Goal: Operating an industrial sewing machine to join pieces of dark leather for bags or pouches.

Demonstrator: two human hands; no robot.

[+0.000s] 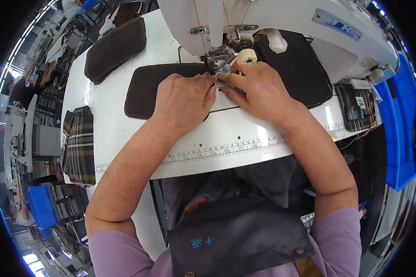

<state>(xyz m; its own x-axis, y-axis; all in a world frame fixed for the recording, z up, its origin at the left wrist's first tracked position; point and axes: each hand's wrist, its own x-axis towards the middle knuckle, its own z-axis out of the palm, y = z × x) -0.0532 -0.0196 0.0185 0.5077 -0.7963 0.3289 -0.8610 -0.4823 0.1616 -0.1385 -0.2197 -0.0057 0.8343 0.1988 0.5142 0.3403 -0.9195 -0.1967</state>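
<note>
A white desk (pixel 113 131) stands in a workshop. To its left, workstations (pixel 13 138) crowd beside a grey box (pixel 46 140), with a blue bin (pixel 39 205) nearer. Strip lighting (pixel 18 44) runs along the far left; a blue tray (pixel 404 134) stands at right.

At the right stands a blue plastic bin (pixel 402 154); at the left lie plaid fabric pieces (pixel 81 152), with a blue crate (pixel 39 205) lower.

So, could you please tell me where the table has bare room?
The table is bare between the left plaid piece and the panel under the left hand, and between the forearms along the ruler. Crowded: by the presser foot, where the right hand also is.
</note>
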